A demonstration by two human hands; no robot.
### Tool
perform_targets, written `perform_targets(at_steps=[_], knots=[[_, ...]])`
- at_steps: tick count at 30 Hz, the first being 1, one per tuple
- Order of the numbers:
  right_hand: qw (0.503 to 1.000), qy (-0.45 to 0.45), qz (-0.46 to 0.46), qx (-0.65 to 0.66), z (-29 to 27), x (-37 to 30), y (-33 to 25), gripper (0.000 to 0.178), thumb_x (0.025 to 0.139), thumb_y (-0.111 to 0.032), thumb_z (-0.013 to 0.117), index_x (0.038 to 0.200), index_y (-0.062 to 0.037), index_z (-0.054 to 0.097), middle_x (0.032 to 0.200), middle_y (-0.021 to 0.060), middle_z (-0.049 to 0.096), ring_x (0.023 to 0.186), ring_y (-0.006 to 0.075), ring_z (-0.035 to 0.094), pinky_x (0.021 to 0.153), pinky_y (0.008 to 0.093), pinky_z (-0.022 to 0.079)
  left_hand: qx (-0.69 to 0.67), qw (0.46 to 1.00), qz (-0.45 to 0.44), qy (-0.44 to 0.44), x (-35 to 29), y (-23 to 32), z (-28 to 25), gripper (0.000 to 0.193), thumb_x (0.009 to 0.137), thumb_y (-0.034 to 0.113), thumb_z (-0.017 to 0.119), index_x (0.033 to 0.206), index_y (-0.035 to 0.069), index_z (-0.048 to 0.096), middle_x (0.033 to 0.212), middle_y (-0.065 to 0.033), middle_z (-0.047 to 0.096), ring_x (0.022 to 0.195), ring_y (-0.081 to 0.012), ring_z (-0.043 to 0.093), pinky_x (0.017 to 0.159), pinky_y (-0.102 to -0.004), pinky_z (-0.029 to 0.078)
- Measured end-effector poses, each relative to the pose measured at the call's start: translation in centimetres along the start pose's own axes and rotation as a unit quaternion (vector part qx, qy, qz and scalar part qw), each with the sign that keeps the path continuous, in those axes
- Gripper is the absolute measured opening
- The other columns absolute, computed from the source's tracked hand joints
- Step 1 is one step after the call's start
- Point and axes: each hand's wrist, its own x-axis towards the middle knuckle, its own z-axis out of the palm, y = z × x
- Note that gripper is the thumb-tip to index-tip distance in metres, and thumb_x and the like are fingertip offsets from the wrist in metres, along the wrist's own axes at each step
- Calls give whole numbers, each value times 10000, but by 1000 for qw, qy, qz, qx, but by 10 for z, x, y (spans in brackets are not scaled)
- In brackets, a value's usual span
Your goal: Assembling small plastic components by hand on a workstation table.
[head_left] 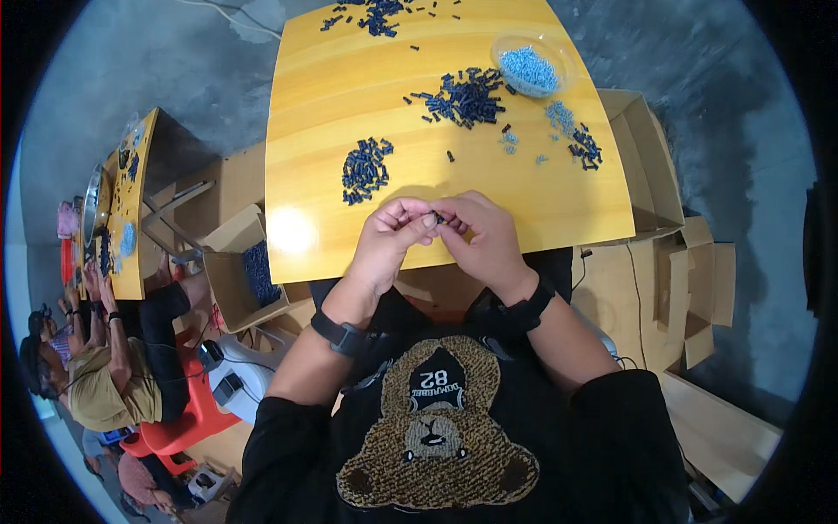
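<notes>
Above the near edge of the yellow wooden table (349, 87), my left hand (390, 237) and my right hand (482, 234) meet fingertip to fingertip. Between them they pinch a small black plastic piece (436, 217), mostly covered by the fingers. Whether a second part is joined to it cannot be made out. Just beyond my left hand lies a pile of short black pieces (367, 170). A larger, looser black heap (467, 98) is farther off, and one single black piece (450, 156) rests between that heap and my hands.
A clear round bowl of small light-blue pieces (529, 70) stands far right, with loose blue pieces (559, 115) and black ones (586, 147) nearby. More black pieces (377, 16) lie at the far edge. Open cardboard boxes (644, 162) flank the table. Other people (113, 375) sit at a table leftward.
</notes>
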Motion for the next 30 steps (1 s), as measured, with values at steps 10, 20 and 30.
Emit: perform_targets(at_steps=[10, 20, 30], knots=[[1000, 4, -25, -6, 2, -4, 12, 171, 742, -2, 635, 913, -11, 627, 779, 118, 588, 651, 233, 597, 564, 293, 474, 2, 1000, -10, 16, -1, -2, -1, 159, 863, 39, 599, 1019, 28, 570, 916, -61, 643, 787, -124, 615, 701, -237, 493], [1000, 6, -26, 8, -1, -5, 12, 162, 768, 16, 589, 924, 0, 628, 787, 134, 605, 694, 265, 608, 618, 307, 483, 14, 999, 9, 28, -1, -5, 0, 198, 851, 54, 627, 1037, 32, 563, 895, -54, 635, 806, -118, 609, 734, -254, 498], [1000, 11, -14, -18, 7, -8, 5, 128, 764, -7, 602, 891, -19, 616, 765, 132, 590, 704, 292, 586, 628, 349, 477, 17, 997, 55, 43, -5, -11, 4, 261, 850, 22, 614, 1100, 38, 545, 904, -40, 626, 806, -107, 594, 731, -234, 478]])
